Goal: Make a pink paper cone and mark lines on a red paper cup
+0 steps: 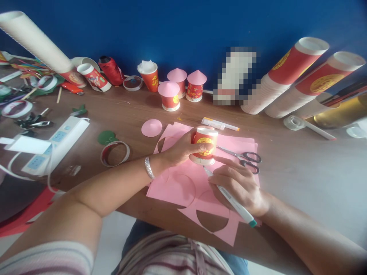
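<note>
At a wooden table against a blue wall, a person's left hand wraps its fingers around a red paper cup standing upside down on a sheet of pink paper, mid-table. The right hand pinches a white marker with a teal cap, its tip at the cup's rim; the hand hides the point of contact. Scissors lie just beside the cup, partly on the paper. A round hole cut in the paper shows near the table edge. Behind stand three cups topped with pink cones. One object by the wall is pixelated and unreadable. The stacked cups at right are cut off by the frame, as is the clutter at far left.
</note>
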Tool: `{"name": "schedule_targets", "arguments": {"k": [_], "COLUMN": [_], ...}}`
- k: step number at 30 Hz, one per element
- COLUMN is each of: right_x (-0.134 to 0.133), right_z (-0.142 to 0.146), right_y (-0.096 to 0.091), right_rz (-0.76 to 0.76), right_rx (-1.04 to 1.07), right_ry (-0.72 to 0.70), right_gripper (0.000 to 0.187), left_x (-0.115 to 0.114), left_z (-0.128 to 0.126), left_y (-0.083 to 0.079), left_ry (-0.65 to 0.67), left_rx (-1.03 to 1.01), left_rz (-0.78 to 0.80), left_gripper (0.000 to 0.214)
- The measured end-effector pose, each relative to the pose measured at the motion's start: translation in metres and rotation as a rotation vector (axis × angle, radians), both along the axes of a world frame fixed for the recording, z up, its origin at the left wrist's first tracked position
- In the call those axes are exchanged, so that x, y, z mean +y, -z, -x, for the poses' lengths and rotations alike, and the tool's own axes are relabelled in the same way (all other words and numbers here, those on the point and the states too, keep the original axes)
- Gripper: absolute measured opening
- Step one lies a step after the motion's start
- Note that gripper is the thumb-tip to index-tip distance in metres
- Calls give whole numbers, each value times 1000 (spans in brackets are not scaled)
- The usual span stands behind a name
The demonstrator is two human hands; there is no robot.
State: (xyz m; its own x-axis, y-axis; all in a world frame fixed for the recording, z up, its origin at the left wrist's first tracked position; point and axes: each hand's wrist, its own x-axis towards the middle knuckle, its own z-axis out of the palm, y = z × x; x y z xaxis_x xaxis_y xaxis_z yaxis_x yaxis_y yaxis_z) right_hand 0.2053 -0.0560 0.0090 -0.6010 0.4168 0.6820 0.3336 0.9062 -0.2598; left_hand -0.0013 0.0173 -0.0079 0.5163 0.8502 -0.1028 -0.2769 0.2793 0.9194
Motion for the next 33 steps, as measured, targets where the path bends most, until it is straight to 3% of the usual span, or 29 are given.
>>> {"name": "schedule_targets", "arguments": {"k": [6, 13, 20, 28, 33], "right_x": [0, -1, 0, 6, 6], "right_z": [1, 0, 0, -2, -2], "right_y": [-1, -1, 0, -1, 1], "right_rz": [-23, -12, -18, -34, -66], "right_rx": [10, -3, -17, 85, 66], "right_ry": [-17, -22, -33, 69, 95], "right_gripper": [14, 16, 16, 31, 28], "left_x": [0, -1, -1, -1, 0], "left_z": [1, -2, -1, 0, -1], "left_y": [-1, -1, -2, -2, -3], "left_ry": [40, -19, 56, 55, 53], "left_rx": [31, -45, 23, 37, 47], "left_rz": [15, -18, -64, -29, -31], "left_gripper": [61, 49, 46, 45, 49]}}
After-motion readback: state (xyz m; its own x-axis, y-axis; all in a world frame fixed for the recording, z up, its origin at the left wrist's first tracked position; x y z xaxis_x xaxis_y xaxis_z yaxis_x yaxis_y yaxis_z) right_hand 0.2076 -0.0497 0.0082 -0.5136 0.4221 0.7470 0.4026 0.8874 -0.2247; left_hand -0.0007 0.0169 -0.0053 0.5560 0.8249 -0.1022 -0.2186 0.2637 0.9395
